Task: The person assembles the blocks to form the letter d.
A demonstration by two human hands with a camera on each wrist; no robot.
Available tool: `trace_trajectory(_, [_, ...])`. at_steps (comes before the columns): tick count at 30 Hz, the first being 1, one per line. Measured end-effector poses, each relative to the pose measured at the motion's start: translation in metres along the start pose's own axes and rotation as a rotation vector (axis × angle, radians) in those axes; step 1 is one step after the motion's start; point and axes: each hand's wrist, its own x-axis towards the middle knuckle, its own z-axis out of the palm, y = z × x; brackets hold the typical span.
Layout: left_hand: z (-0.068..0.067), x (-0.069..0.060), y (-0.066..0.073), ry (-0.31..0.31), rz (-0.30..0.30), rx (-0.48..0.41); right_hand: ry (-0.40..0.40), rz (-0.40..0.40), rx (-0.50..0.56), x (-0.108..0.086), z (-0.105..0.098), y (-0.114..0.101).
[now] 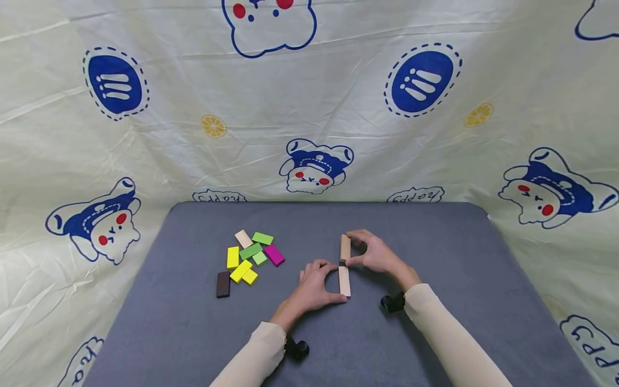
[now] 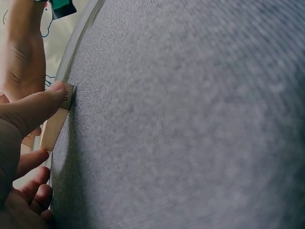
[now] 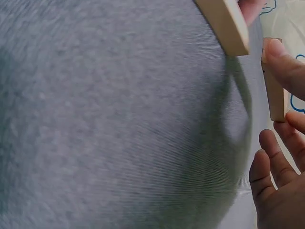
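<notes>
My left hand [image 1: 314,287] pinches a pale wooden block [image 1: 344,281] by its two ends, thumb at the near end and fingers at the far end. Just beyond it, my right hand [image 1: 376,253] grips a second, slightly darker wooden block [image 1: 345,248] the same way. The two blocks lie nearly in line, end towards end; whether they touch is hard to tell. In the left wrist view, small dark print shows on the near end of the left hand's block [image 2: 56,126]. The right wrist view shows the right hand's block [image 3: 273,93] between thumb and finger.
Left of the hands lies a loose group of blocks: a dark brown one [image 1: 223,284], several yellow [image 1: 233,257] and green [image 1: 263,238] ones, a magenta one [image 1: 274,255] and a pale wooden one [image 1: 244,238]. A grey cloth covers the table [image 1: 169,333]; a printed curtain [image 1: 338,107] hangs behind.
</notes>
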Motion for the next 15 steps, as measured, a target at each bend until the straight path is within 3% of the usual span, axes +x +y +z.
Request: trace_trajectory(15, [0.0016, 0.0002, 0.0037, 0.014, 0.001, 0.024, -0.07, -0.045, 0.008, 0.0044, 0.0097, 0.0079])
